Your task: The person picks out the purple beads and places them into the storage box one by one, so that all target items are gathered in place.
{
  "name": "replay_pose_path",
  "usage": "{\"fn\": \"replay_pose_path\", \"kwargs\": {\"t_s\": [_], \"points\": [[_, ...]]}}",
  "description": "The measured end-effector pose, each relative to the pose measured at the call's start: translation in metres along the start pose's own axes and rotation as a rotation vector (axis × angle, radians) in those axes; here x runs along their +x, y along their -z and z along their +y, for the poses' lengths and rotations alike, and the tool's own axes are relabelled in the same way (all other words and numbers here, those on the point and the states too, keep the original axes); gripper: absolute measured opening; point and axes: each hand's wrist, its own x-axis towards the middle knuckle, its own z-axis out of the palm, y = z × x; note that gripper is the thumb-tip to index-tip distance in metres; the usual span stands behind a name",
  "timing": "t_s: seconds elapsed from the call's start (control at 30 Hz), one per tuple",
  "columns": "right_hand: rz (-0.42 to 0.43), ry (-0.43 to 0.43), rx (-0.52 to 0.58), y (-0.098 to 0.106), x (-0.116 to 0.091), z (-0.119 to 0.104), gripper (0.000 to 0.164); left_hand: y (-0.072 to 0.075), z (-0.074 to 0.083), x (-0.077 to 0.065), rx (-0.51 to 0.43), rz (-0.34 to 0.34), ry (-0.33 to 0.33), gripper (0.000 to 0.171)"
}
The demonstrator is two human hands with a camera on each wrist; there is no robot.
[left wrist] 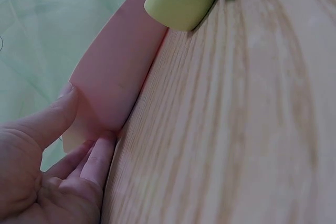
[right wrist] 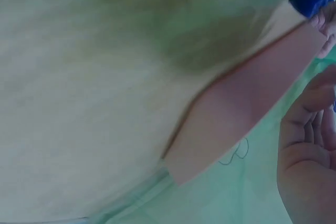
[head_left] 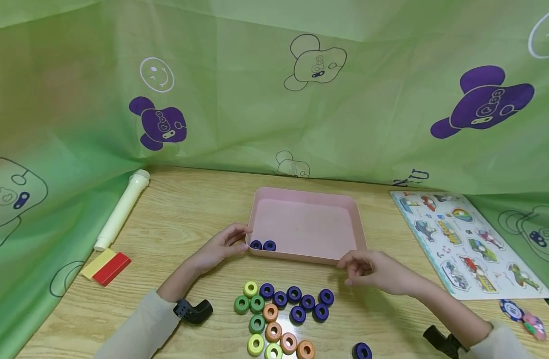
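Observation:
A shallow pink tray [head_left: 307,258] lies on the table, with two dark blue rings [head_left: 269,246] in its near left corner. My left hand [head_left: 218,250] holds that corner. In the left wrist view its thumb [left wrist: 55,116] is at the rim and its fingers [left wrist: 100,163] touch the tray's outer wall low down. At the near right corner is my right hand [head_left: 377,271], its fingers loosely bent and their tips right at the rim. The right wrist view shows nothing between those fingers.
Several dark blue, green, yellow and orange rings [head_left: 274,331] cluster before the tray; one blue ring [head_left: 361,351] lies apart. Left are a white tube [head_left: 122,209] and yellow and red blocks [head_left: 111,269]. A picture puzzle board [head_left: 469,244] lies right. Green printed cloth [head_left: 238,99] hangs behind.

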Motion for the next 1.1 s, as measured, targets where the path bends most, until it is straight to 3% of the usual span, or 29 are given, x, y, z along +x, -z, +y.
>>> {"fn": "replay_pose_path", "kwargs": {"t_s": [0.33, 0.7, 1.1], "points": [[-0.093, 0.098, 0.051, -0.023, -0.003, 0.018, 0.029, -0.001, 0.002, 0.001, -0.007, 0.005, 0.003, 0.037], [-0.158, 0.030, 0.003, -0.038, 0.009, 0.017, 0.033, -0.001, 0.000, 0.000, 0.006, 0.000, -0.009, 0.037], [-0.140, 0.028, -0.124, -0.039, 0.015, 0.011, 0.027, 0.000, 0.001, 0.000, 0.012, -0.002, -0.001, 0.037]]}}
